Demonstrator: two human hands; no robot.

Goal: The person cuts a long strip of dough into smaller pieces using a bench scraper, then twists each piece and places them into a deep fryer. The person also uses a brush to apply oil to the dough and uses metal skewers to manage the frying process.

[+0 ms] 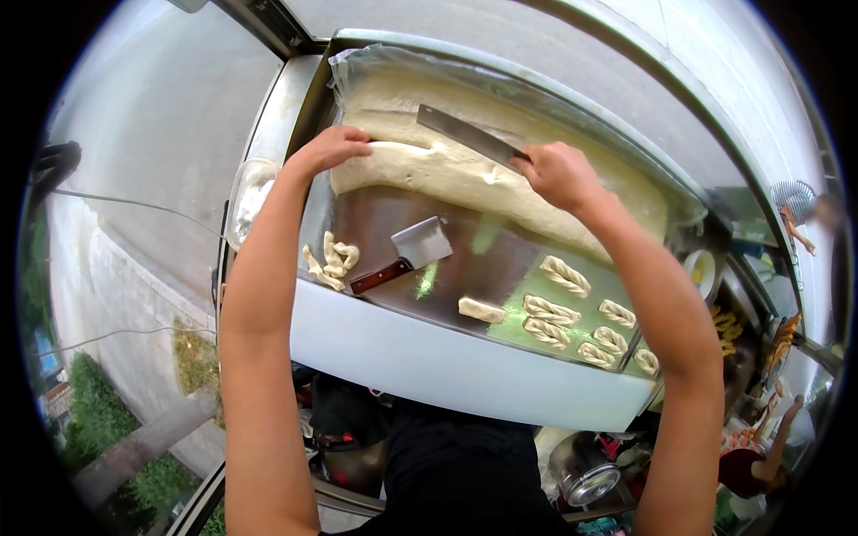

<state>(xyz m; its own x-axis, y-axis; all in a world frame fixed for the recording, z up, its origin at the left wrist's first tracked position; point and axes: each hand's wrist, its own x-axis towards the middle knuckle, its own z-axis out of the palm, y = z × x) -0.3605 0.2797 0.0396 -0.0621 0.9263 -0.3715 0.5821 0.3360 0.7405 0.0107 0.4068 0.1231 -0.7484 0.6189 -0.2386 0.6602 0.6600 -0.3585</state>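
A long, thick strip of pale dough (429, 170) lies across the metal work surface (357, 228), along the front of a larger dough slab (536, 107). At the strip's left end, my left hand (332, 148) has its fingers closed on the dough's edge. My right hand (556, 174) grips the handle end of a long, rectangular-bladed knife (469, 134). Its blade points to the upper left, over the line between strip and slab. Closer to me lies a dough scraper (424, 243) with a wooden handle, apart from both hands.
Several twisted dough pieces (565, 276) and one flat dough piece (481, 310) sit at the front right. Dough scraps (332, 259) lie at the front left. Left of the counter is a tub of white powder (253, 201). Plastic film (353, 64) edges the slab. People are at the far right.
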